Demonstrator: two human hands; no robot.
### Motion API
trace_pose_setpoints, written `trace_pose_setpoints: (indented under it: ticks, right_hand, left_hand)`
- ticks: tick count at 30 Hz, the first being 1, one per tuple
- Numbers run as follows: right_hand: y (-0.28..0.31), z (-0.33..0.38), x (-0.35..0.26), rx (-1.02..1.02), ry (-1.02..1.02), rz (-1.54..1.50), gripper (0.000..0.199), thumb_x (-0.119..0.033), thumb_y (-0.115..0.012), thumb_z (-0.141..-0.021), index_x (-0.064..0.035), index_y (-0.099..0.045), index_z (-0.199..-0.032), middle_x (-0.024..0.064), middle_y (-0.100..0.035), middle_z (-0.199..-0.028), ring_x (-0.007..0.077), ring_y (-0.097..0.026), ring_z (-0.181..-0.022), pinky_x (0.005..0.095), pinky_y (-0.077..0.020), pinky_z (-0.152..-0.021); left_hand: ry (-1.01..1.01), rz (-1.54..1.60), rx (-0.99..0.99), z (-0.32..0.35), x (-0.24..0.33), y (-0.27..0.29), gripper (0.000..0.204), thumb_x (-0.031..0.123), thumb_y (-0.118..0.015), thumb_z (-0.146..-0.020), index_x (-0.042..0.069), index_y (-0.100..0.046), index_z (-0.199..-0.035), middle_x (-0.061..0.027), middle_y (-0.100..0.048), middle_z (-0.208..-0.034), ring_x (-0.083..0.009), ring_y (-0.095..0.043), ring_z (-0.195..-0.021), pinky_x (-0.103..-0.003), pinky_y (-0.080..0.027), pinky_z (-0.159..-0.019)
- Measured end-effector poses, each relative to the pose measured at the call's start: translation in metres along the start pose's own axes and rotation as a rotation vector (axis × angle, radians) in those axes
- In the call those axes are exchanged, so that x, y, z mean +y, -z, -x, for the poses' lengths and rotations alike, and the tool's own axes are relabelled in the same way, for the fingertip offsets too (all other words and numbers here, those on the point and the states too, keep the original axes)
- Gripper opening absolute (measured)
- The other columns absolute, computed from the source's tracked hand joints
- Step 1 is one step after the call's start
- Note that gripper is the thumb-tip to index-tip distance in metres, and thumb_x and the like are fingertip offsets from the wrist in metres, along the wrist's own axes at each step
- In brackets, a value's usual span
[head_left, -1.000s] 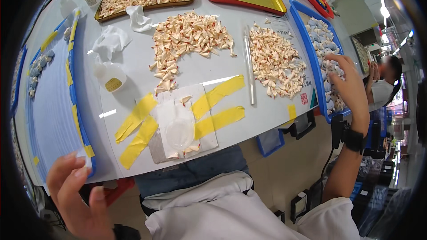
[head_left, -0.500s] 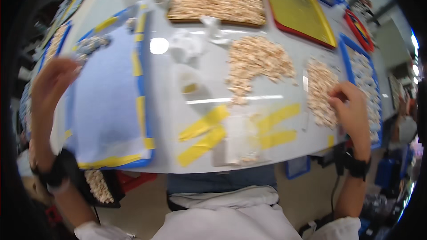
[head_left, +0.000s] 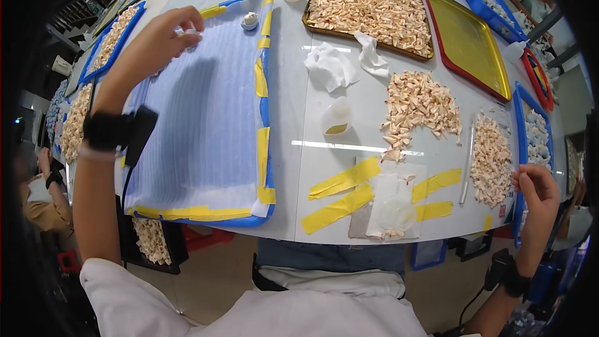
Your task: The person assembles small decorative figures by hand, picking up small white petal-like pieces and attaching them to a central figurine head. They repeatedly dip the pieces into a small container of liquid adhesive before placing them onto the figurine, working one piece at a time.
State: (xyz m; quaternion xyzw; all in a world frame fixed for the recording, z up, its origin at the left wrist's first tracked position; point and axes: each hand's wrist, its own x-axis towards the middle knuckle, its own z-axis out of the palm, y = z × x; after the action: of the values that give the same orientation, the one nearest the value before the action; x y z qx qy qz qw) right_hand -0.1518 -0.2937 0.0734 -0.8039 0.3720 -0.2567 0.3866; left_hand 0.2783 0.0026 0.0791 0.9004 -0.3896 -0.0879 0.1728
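Blue-and-white pieces (head_left: 249, 21) are sitting at the far end of a lined blue tray (head_left: 270, 168) in the head view, one of them standing alone near its far right corner and others showing only partly at the fingertips of the left hand (head_left: 163, 37). That left grip is curving with thumb and fingers close together over the far left part of the tray; whether it is grasping a piece or merely touching one, I cannot tell. The right hand (head_left: 538, 192) is hovering beside the near part of a second blue tray (head_left: 520, 125), where more such pieces are lying. Its grip is bending thumb toward forefinger, and whether anything is caught between them I cannot tell. Just left of it, a pile of pale pointed pieces (head_left: 490, 162) is spreading over the bench (head_left: 290, 215), with a clear tube (head_left: 468, 168) lying alongside. Good handling is probably depending on a light fingertip pinch, since such small parts are looking easy to tip or scatter. Lifting the left wrist enough is likely keeping the black wrist device (head_left: 142, 134) and its dangling cable off the pale lining (head_left: 199, 125), while the right fingers are best staying clear of the neighbouring pile.
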Motion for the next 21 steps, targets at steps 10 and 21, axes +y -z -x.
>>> trace_pose_setpoints:
  ticks: [10, 21]
  right_hand:
    - [-0.019, 0.021, -0.012, -0.199, 0.129, -0.265, 0.015, -0.002, -0.064, -0.073, 0.0006, -0.054, -0.084, 0.0063, -0.051, -0.084, 0.0112, -0.049, -0.073, 0.0226, -0.0402, -0.064]
    - [-0.082, 0.039, -0.059, -0.287, 0.051, -0.251, 0.017, 0.011, -0.060, -0.067, 0.0006, -0.054, -0.079, 0.0090, -0.057, -0.077, 0.0137, -0.054, -0.068, 0.0232, -0.0440, -0.063]
  left_hand:
    - [-0.353, 1.049, -0.048, 0.172, 0.101, -0.046, 0.025, 0.003, -0.072, -0.067, 0.001, -0.060, -0.090, -0.0143, -0.050, -0.090, -0.0211, -0.060, -0.077, -0.027, -0.049, -0.067]
    - [-0.161, 1.567, -0.156, 0.182, 0.153, -0.148, 0.027, 0.005, -0.071, -0.070, -0.001, -0.057, -0.092, -0.0202, -0.055, -0.098, -0.0245, -0.060, -0.079, -0.030, -0.050, -0.067]
